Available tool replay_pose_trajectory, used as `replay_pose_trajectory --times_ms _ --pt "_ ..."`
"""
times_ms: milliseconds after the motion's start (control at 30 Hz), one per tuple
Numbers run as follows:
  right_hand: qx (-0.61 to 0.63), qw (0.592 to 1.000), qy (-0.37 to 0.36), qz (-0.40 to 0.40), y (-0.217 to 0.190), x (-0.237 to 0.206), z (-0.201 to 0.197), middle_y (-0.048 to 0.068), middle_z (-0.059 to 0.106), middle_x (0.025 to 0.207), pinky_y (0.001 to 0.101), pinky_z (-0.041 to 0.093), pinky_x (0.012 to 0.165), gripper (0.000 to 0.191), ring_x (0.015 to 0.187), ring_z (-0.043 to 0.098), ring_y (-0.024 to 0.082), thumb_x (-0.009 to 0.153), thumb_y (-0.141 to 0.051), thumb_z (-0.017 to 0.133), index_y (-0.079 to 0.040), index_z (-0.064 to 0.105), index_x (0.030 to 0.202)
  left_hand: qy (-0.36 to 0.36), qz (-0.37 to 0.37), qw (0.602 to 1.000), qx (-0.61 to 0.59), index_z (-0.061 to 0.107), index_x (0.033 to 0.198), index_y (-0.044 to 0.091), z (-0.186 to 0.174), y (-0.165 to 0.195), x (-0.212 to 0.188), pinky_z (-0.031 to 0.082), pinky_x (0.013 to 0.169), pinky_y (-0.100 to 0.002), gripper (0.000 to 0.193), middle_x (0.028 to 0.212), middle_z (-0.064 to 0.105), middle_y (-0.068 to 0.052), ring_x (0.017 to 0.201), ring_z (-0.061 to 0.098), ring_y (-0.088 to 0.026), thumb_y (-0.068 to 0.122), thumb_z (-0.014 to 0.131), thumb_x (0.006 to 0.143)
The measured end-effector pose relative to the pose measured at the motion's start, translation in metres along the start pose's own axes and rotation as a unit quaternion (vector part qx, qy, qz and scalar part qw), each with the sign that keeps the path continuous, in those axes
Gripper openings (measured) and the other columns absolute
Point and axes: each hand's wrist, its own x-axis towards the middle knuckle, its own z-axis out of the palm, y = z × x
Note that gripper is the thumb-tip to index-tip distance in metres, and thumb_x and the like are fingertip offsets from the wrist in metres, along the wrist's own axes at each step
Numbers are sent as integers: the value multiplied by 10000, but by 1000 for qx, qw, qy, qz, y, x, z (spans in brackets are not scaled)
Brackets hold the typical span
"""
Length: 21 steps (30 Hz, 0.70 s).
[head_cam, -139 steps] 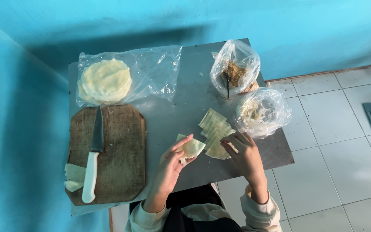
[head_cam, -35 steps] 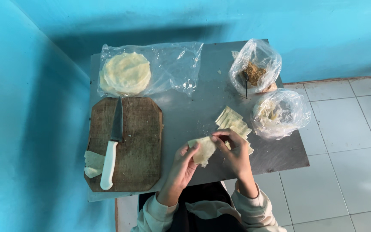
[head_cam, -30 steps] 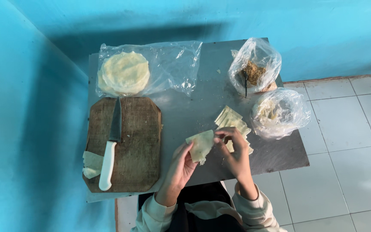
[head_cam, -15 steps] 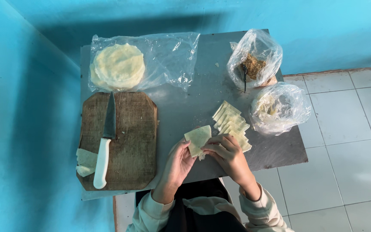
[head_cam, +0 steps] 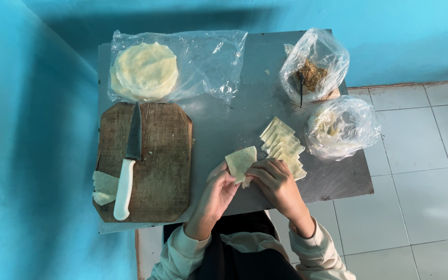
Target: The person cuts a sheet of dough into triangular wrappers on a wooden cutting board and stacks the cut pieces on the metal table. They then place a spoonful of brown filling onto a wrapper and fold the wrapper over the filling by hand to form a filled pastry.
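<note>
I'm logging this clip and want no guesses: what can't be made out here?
- Head view: what the folded dough sheet encloses; its own flap and the left hand and right hand hide it.
- The pale contents of the near bag: blurred by crinkled plastic.
- The dark utensil in the far bag: too small.

We see a pale yellow pastry sheet (head_cam: 241,161), thin and flat, cut to a rough wedge, held up just over the near edge of the grey table (head_cam: 224,119). Its pointed corners aim toward twelve and three o'clock. At its three o'clock lies a fanned stack of matching strips (head_cam: 282,146).
</note>
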Motion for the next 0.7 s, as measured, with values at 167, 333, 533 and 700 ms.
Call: replay_pose_trajectory --times_ms 167,333,533,700 --pt "7 1000 -2 -9 -3 0 0 7 701 1024 370 504 841 208 930 653 225 801 -125 797 -91 744 1000 -1 4 999 -33 385 1526 -74 2 0 1 467 1061 -321 629 1365 568 -133 1208 569 -172 17 417 905" --pt "9 999 -17 -47 -2 -1 3 18 703 1025 382 505 826 208 906 646 226 766 -146 816 -90 777 962 2 6 999 -33 379 1547 -66 -4 -5 1 463 962 -286 620 1348 570 -104 1132 556 -133 44 434 939" --pt "-2 998 -22 -61 -3 2 7 44 700 1043 377 503 814 210 953 668 236 775 -124 805 -71 755 972 -1 6 999 -42 373 1559 -55 -10 -9 3 462 954 -272 631 1338 571 -83 1106 553 -111 33 434 937" --pt "-18 996 -26 -81 -3 2 6 45 700 1045 371 501 801 215 960 673 234 784 -127 794 -67 744 984 -6 7 999 -48 374 1556 -57 -12 -10 4 462 932 -271 632 1351 572 -94 1093 557 -116 16 426 930"
